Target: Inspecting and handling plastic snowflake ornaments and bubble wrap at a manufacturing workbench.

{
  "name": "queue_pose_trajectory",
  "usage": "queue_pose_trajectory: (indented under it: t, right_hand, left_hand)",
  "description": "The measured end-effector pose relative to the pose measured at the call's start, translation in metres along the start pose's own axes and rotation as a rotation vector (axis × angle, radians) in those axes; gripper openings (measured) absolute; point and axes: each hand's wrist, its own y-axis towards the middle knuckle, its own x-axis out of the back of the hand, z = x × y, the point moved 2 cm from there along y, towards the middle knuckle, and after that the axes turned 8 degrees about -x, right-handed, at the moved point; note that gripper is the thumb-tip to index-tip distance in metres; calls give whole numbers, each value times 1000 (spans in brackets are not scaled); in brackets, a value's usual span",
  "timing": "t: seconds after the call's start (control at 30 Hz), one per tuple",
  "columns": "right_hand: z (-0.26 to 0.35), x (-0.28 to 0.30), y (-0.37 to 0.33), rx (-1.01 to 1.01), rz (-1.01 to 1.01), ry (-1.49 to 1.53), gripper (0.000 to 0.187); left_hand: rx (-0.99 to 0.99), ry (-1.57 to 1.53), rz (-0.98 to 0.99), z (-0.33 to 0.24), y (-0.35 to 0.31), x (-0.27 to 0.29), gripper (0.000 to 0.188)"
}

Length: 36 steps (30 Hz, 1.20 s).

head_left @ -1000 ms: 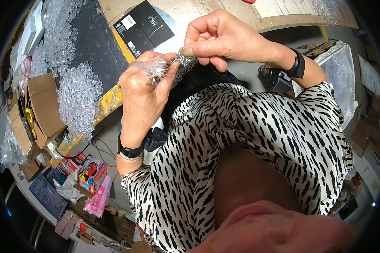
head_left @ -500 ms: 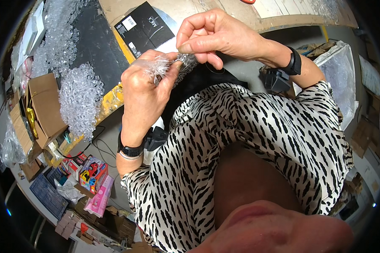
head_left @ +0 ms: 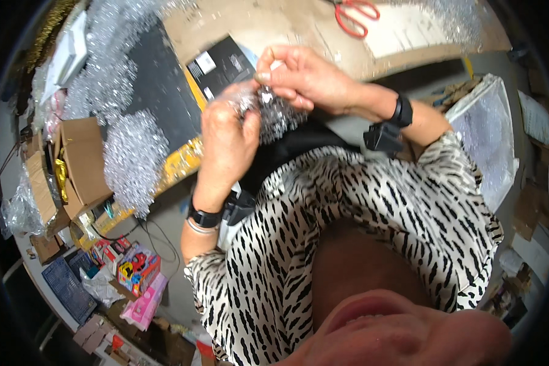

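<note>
My left hand (head_left: 229, 137) is closed around a bunch of silver tinsel (head_left: 268, 110), held above the edge of the wooden table (head_left: 287, 24). My right hand (head_left: 302, 76) pinches the top of the same tinsel bunch with thumb and fingers. Both wrists carry black bands. A black cloth (head_left: 299, 146) lies under the hands against my striped blouse.
A long silver tinsel garland (head_left: 125, 146) lies over a black sheet (head_left: 158, 91) at the left. A black box (head_left: 219, 64) sits near the hands. Red scissors (head_left: 354, 12) rest at the table's far side. Cardboard boxes (head_left: 82, 158) and a clear bag (head_left: 485, 128) stand around.
Both hands have shifted slightly left and toward the table with the tinsel. The right hand's fingers have regripped the top of the bunch.
</note>
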Motion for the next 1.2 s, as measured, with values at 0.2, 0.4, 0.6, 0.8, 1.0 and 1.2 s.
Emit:
queue_pose_trajectory:
  t: [0.2,0.4,0.6,0.8,1.0,1.2]
  right_hand:
    - [-13,7,3,-38,-42,138,12]
    - [3,9,4,44,27,-141,13]
    - [-4,3,5,505,-241,-623,13]
    - [-15,9,1,314,-170,-439,13]
    - [-12,32,-8,-39,57,-298,16]
    - [-14,46,-15,-31,-1,-339,18]
  left_hand:
    - [-4,-194,-197,18,4,-21,16]
    - [284,-638,128,25,13,-2,14]
    - [413,-1010,158,39,6,-19,14]
    - [528,-1093,129,45,0,-28,9]
    - [518,-1028,76,45,-4,-30,9]
    - [464,-976,48,43,-5,-34,10]
